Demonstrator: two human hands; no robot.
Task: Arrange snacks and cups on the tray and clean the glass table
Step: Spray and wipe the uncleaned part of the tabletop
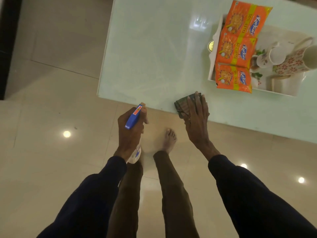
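Wiping is under way: the right hand (197,115) lies flat, pressing a cloth (184,104) on the table (154,48), near edge; the left hand (132,127) grips a spray bottle (133,115). The tray (211,73) (snacks, cups loaded) sits at two o'clock. Next, I'd judge: spray, then sweep toward eleven.

glossy glass table (154,48), glossy foil snack packets (236,48), cloth (183,107).

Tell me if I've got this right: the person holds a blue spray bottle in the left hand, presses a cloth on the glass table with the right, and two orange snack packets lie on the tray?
Nearly. The head view shows three orange snack packets in a row on the tray, not two. The rest holds: the left hand grips the spray bottle, and the right hand presses the cloth on the glass table.
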